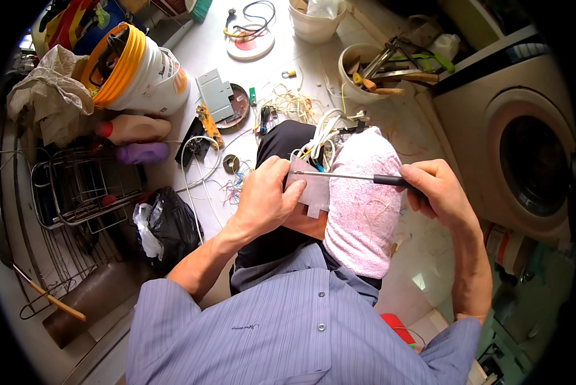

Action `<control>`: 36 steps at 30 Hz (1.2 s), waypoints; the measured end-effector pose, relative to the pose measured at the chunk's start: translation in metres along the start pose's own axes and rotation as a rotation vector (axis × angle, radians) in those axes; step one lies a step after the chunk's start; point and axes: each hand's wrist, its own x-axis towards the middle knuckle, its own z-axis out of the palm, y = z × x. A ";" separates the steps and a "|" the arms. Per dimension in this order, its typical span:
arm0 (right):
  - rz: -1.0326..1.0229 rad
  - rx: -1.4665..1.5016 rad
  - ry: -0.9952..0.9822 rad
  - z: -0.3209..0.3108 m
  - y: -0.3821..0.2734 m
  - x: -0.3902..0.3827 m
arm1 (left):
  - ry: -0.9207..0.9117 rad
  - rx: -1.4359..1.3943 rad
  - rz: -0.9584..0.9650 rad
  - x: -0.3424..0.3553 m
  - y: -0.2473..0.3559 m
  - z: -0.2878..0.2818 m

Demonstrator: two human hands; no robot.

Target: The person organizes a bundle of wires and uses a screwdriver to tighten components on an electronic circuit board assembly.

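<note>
On my lap is a grey metal plate (310, 192), with white cables (326, 131) and coloured wires behind it. My left hand (265, 196) grips the plate at its left side, thumb on its face. My right hand (434, 189) holds a screwdriver (387, 180) by its black handle; the steel shaft lies across the upper part of the plate, its tip near my left thumb and forefinger. A pink towel (358, 228) covers my right thigh, beside the plate.
A washing machine (474, 96) stands right. A tool bucket (351, 90), tangled cables (288, 96), and a grey housing (214, 93) are ahead. At left are a yellow-rimmed bucket (153, 83), bottles (137, 130), a wire rack (86, 221) and a black bag (175, 224).
</note>
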 end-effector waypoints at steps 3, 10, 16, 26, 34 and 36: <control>0.038 0.029 -0.093 -0.008 0.000 0.000 | 0.040 -0.079 0.037 -0.003 0.005 0.001; 0.163 -0.001 -0.183 -0.017 -0.010 0.009 | -0.012 -0.061 0.072 -0.006 0.001 0.003; -0.045 -0.320 -0.036 0.000 -0.011 -0.001 | 0.014 -0.092 0.053 -0.013 -0.006 0.007; -0.723 -0.686 0.125 0.009 0.007 -0.015 | -0.317 -0.588 -0.116 0.002 -0.029 -0.019; -0.490 -0.138 0.139 0.015 0.022 -0.021 | -0.295 -0.688 -0.109 0.013 -0.043 -0.024; -0.517 -0.019 0.193 0.021 0.023 -0.017 | -0.377 -0.854 -0.161 0.022 -0.041 -0.027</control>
